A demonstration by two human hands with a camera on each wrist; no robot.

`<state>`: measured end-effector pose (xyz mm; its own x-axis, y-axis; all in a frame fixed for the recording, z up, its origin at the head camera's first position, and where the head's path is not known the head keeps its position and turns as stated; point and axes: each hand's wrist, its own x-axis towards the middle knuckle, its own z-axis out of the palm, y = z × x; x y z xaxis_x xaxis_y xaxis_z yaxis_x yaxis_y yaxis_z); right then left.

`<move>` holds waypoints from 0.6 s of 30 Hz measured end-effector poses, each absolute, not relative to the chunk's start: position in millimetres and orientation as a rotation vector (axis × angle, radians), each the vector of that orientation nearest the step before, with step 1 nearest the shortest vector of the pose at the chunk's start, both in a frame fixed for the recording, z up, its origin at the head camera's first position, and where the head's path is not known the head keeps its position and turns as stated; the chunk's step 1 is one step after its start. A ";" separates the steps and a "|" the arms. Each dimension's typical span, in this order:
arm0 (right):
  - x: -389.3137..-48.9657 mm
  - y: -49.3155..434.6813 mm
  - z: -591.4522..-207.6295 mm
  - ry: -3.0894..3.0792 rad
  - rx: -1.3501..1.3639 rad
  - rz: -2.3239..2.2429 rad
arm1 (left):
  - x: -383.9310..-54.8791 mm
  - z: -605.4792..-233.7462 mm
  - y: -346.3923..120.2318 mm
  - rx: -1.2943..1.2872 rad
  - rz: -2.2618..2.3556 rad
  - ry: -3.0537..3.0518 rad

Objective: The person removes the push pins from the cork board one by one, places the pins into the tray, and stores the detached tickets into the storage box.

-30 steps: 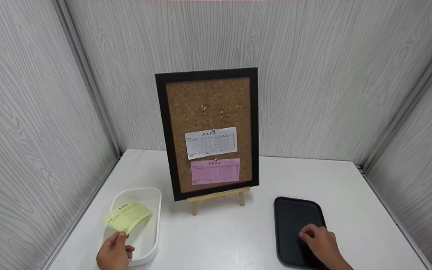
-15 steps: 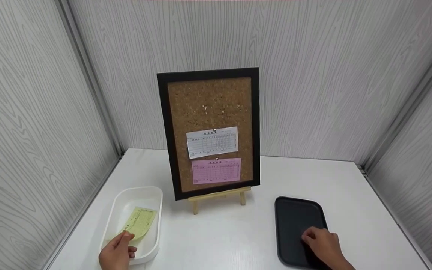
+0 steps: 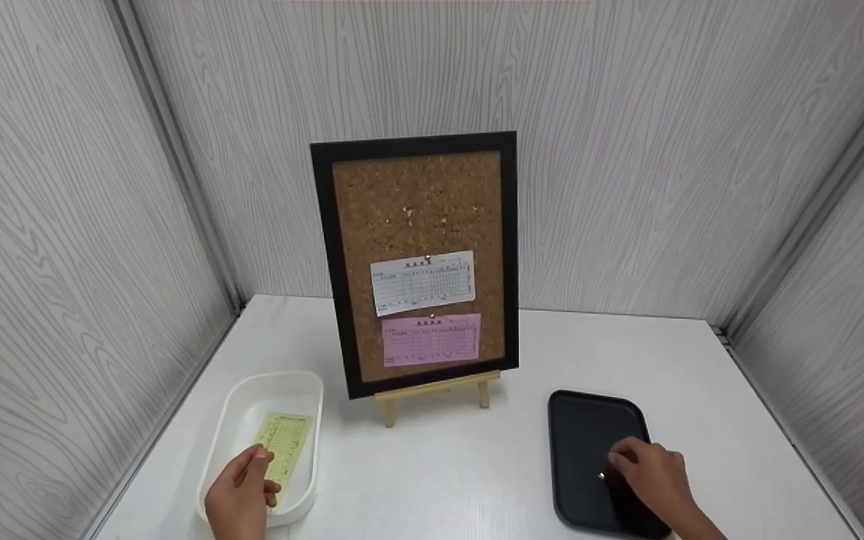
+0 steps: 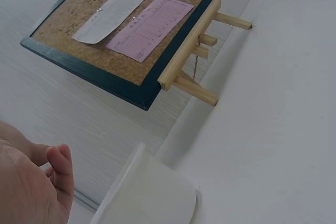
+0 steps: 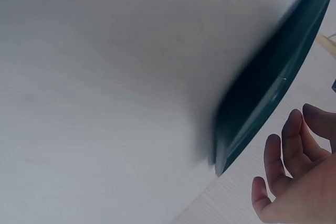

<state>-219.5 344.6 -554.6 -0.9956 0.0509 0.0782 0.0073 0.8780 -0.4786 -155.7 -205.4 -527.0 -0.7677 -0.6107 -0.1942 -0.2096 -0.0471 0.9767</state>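
Note:
A yellow printed slip lies in the white bin, partly hidden behind my left hand. That hand hovers over the bin with loosely bent fingers and no paper in it; the left wrist view shows its curled fingers beside the bin's rim. A small shiny pin lies on the black tray. Just right of the pin, my right hand is held over the tray. In the right wrist view its fingers are relaxed, with nothing visible between them.
A black-framed corkboard stands on a small wooden easel between bin and tray. Pinned on it are a white slip and a pink slip. Wood-grain walls enclose the white table.
The yellow slip has gone from my left hand's pinch down into the bin. A pin now shows on the black tray, and my right hand has shifted slightly right, away from it.

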 end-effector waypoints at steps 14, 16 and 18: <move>-228.6 311.4 -539.1 -2.749 0.034 0.827 | -183.9 -508.6 -167.4 0.638 -1.757 -2.105; -231.2 304.8 -536.7 -2.717 0.049 0.840 | -190.0 -506.7 -162.3 0.610 -1.741 -2.109; -234.3 297.3 -534.9 -2.681 0.078 0.868 | -195.8 -504.8 -157.3 0.589 -1.730 -2.118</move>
<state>-234.3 297.3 -534.9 -0.9469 0.0462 0.3181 -0.1491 0.8137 -0.5619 -195.8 -157.3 -504.8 -0.8553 -0.5181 0.0026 -0.1009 0.1716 0.9800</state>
